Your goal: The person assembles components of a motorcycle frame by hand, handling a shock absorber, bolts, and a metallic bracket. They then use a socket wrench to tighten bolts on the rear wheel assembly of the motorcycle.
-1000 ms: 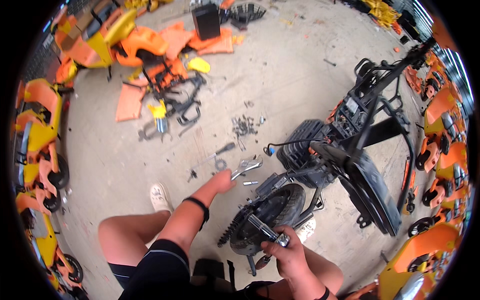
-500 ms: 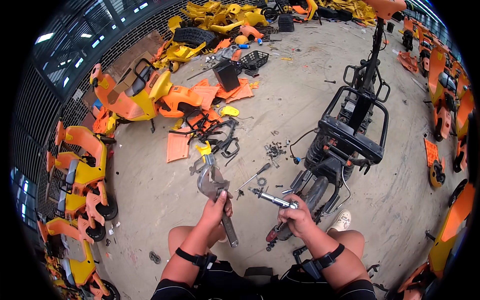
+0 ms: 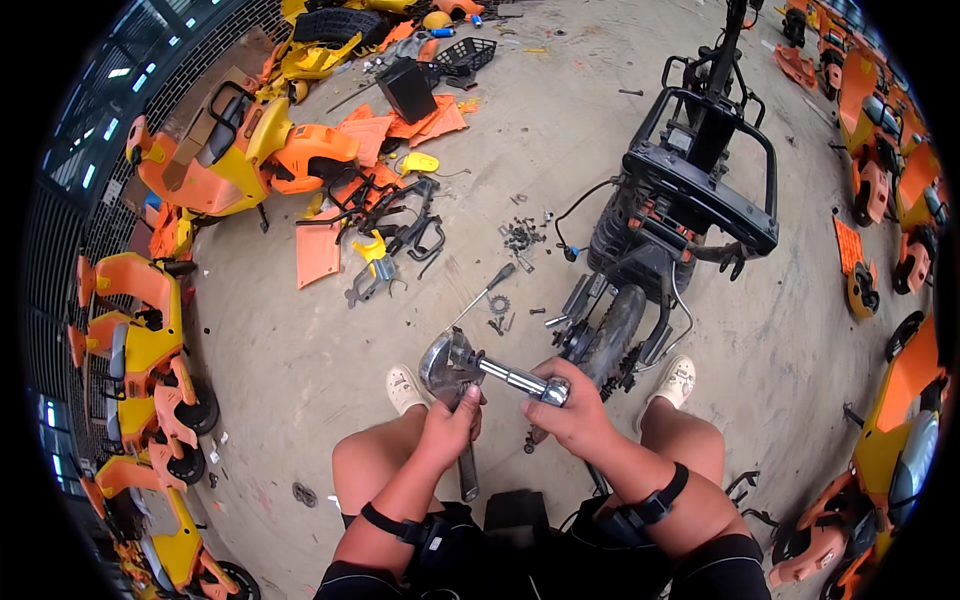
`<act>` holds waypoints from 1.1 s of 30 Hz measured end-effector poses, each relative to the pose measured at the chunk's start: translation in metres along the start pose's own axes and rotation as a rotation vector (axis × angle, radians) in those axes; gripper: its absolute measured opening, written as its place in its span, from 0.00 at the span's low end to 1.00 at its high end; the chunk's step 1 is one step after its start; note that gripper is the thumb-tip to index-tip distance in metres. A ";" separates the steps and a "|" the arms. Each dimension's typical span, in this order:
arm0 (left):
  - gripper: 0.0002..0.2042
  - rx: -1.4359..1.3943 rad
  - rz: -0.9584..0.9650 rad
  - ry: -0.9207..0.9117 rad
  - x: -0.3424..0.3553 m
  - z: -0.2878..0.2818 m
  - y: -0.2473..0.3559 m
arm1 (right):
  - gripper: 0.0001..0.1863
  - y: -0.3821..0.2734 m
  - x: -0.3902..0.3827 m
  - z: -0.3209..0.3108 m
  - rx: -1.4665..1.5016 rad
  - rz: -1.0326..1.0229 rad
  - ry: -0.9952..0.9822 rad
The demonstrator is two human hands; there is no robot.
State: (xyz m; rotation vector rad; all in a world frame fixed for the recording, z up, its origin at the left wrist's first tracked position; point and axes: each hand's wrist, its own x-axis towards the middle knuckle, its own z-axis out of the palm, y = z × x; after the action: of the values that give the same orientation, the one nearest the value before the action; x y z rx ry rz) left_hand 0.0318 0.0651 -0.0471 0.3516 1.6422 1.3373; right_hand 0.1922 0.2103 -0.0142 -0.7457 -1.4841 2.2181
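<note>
Bright, even daylight, soft shadows, sharp centre, strong fisheye bending at edges.

Both forearms are bare, and each carries a black strap: a narrow band around the left forearm [image 3: 385, 523] and a broader one with a small buckle-like piece around the right forearm [image 3: 652, 497]. The left hand [image 3: 450, 428] and right hand [image 3: 572, 412] are bare, with no gloves. The legs are bare from the knees down below dark shorts [image 3: 445, 560], and the feet wear pale, off-white shoes, a left shoe [image 3: 405, 388] and a right shoe [image 3: 675, 380].
</note>
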 end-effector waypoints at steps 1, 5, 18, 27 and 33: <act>0.19 0.008 -0.009 -0.002 0.001 0.001 -0.001 | 0.15 0.003 -0.001 0.000 -0.043 -0.024 0.001; 0.19 0.050 -0.047 0.024 0.004 0.009 0.003 | 0.16 0.000 -0.001 0.004 -0.112 -0.057 0.014; 0.18 0.196 -0.091 0.117 0.005 0.016 -0.005 | 0.17 0.007 -0.006 0.004 -0.227 -0.033 0.033; 0.15 0.186 -0.037 0.101 -0.002 0.021 -0.001 | 0.17 0.007 -0.008 0.003 -0.176 -0.056 0.058; 0.14 0.215 -0.023 0.077 -0.003 0.023 0.003 | 0.16 0.011 -0.009 0.002 -0.195 -0.079 0.081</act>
State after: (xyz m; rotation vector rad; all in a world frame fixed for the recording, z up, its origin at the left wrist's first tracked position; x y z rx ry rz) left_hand 0.0502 0.0777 -0.0418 0.4104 1.8553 1.1726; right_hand 0.1977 0.1999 -0.0222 -0.8117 -1.6758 1.9818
